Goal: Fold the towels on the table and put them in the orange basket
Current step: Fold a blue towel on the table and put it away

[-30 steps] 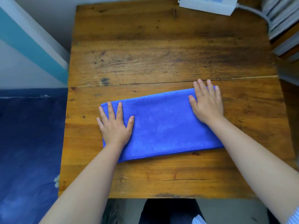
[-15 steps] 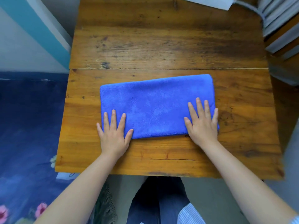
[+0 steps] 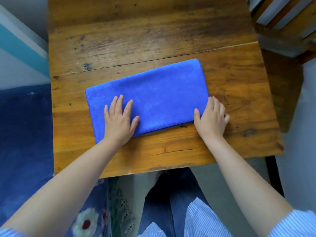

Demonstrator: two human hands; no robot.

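I see the blue towel lying flat near the middle of the wooden table, already folded into a long band that runs from about 8 o'clock to 2 o'clock. My left hand rests flat on its near left part, fingers straight and spread, holding nothing. My right hand is at the near right corner, at 4 o'clock of the towel, fingers lightly bent at the edge; if they already pinch the cloth, I cannot tell.

I think the next fold is end to end. To do it well, I would keep the left palm pressing so the band does not slide, take both layers at the right end, and bring them over to meet the left edge exactly. The orange basket is not in view.
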